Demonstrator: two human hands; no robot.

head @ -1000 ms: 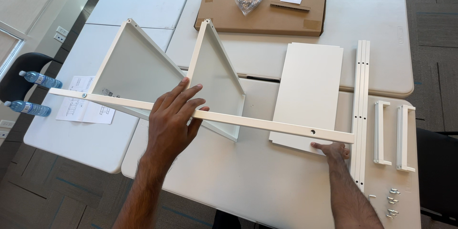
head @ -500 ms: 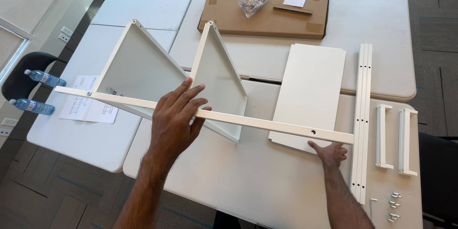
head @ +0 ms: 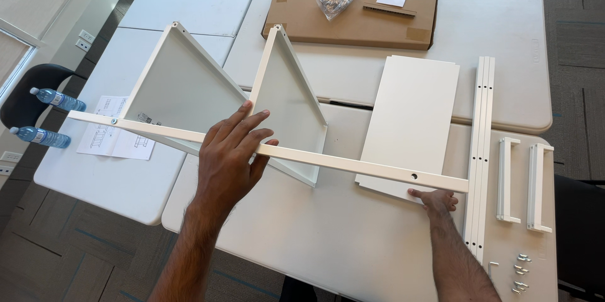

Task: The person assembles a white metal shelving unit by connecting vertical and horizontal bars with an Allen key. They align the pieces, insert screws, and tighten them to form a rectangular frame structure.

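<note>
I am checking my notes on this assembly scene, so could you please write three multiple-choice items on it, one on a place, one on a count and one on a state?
1. Where does the cardboard box lie?
A. on the far table
B. on the floor
C. on the chair

2. How many water bottles lie at the left edge?
A. one
B. two
C. four

3. How does the left hand meet the long white rail?
A. fingers spread over it
B. well clear of it
C. beneath the table

Answers: 1 A, the box sits on the table beyond the flat white panel. 2 B, two bottles show near the chair. 3 A, the fingers lie across the rail, while the right hand is at its other end.
</note>
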